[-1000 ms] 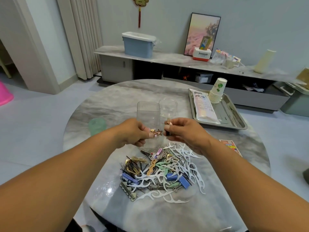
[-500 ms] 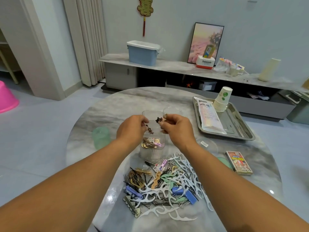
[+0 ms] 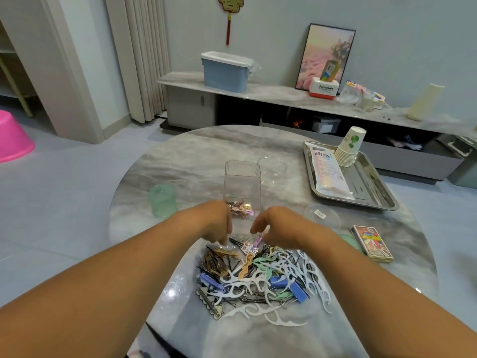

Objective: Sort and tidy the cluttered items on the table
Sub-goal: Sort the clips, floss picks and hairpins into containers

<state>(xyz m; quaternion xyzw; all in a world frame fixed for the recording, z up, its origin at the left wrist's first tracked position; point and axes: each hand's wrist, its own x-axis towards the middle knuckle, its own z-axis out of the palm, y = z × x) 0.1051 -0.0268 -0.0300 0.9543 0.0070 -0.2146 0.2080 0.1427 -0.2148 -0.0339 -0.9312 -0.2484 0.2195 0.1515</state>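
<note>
Motion blur smears both hands [image 3: 242, 226], so their fingertips' contact is unclear.

Your left hand [image 3: 216, 223] and right hand [image 3: 276, 226] were bare; both forearms were uncovered, no sleeves, rings or watch showing.

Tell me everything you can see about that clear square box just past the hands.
The clear box looks like thin see-through plastic, tall, square with rounded corners, and open on top. It stands upright on the grey marble table, just beyond the pile. A few small hair clips, gold and pink, lie at its bottom. Neither hand visibly touches it.
</note>
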